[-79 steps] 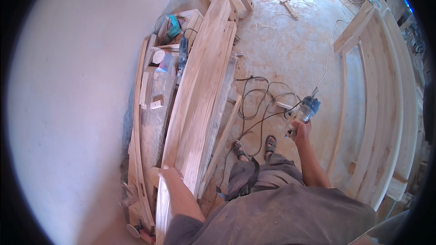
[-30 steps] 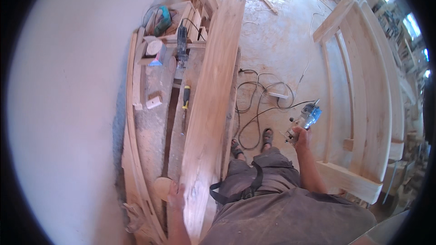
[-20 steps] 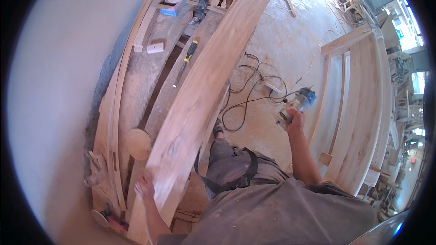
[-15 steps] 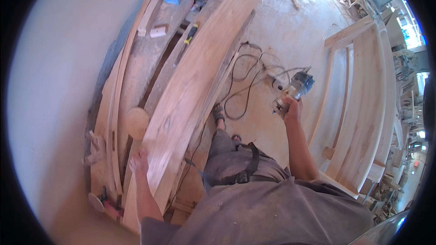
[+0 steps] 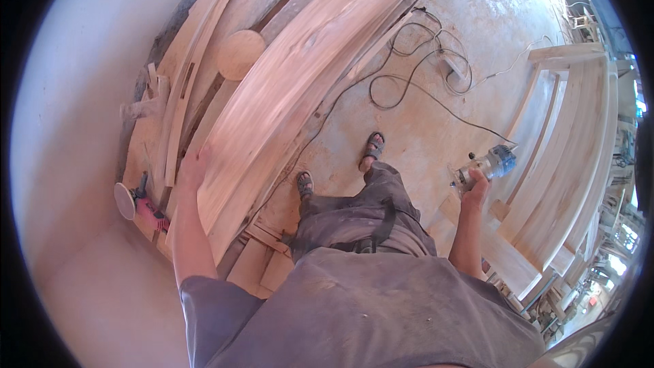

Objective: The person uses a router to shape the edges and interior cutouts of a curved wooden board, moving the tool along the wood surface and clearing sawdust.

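My right hand (image 5: 477,189) is closed around a trim router (image 5: 496,162) with a clear base and a blue-and-dark motor end, held up over the floor at the right. A dark cord trails from it. My left hand (image 5: 193,167) grips the left edge of a long, wide wooden board (image 5: 306,54); the fingertips are partly hidden at the edge. The board lies slanted from lower left to upper right, on top of other timber. Near that hand, a red angle grinder (image 5: 151,212) with a round pale disc rests low by the wall.
A round wooden disc (image 5: 241,54) lies beside the board. The black cord (image 5: 388,105) loops over the floor (image 5: 422,123) ahead of my sandalled feet. On the right stands a long wooden bench-like frame (image 5: 562,157). A white wall (image 5: 88,116) runs along the left.
My view has shifted toward the board's near end. The router has swung right with my right hand, and my left hand has moved along the board's edge. My feet have stepped.
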A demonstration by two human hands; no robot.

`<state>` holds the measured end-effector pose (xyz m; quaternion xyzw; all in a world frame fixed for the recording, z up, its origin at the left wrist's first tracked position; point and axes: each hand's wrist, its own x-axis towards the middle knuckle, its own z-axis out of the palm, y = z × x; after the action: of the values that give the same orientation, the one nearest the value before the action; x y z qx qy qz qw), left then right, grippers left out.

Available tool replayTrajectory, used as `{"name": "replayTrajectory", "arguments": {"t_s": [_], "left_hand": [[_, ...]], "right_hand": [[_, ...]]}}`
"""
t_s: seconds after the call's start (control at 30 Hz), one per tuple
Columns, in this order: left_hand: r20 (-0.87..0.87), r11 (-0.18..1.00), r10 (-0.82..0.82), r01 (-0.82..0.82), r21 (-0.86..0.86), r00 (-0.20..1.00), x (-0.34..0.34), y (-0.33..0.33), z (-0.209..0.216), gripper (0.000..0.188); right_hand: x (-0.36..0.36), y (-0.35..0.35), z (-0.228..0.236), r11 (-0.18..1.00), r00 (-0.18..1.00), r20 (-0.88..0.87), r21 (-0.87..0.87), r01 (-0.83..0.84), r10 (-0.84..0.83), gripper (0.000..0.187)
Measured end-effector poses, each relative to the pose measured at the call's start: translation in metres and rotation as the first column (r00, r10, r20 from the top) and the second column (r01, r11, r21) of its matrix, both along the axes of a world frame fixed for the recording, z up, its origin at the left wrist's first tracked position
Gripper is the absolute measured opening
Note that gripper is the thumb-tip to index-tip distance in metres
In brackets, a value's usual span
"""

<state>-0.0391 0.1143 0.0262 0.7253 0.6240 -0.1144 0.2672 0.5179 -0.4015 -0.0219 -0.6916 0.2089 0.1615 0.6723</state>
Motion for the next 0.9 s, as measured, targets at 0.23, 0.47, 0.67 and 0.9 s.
{"name": "replayTrajectory", "arguments": {"t_s": [0.23, 0.47, 0.67, 0.9], "left_hand": [[0.058, 0.982, -0.061, 0.050, 0.180, 0.996, -0.058, -0.052, -0.014, 0.050], [0.267, 0.933, -0.202, 0.103, 0.345, 0.942, -0.097, -0.079, -0.044, 0.055], [0.434, 0.970, -0.112, 0.004, 0.243, 0.894, -0.179, -0.084, -0.063, 0.057], [0.235, 0.971, -0.031, -0.026, 0.236, 0.972, -0.266, -0.124, -0.037, 0.063]], "right_hand": [[-0.145, 0.002, -0.020, 0.984, 0.994, -0.034, 0.143, 0.110, -0.106, 0.028], [-0.297, 0.052, 0.024, 0.976, 0.999, -0.031, 0.217, 0.026, -0.019, 0.042], [-0.354, 0.046, 0.048, 0.974, 0.996, 0.059, 0.210, -0.082, 0.071, 0.055], [-0.387, 0.047, 0.040, 0.961, 0.974, 0.122, 0.176, -0.213, 0.193, 0.064]]}}
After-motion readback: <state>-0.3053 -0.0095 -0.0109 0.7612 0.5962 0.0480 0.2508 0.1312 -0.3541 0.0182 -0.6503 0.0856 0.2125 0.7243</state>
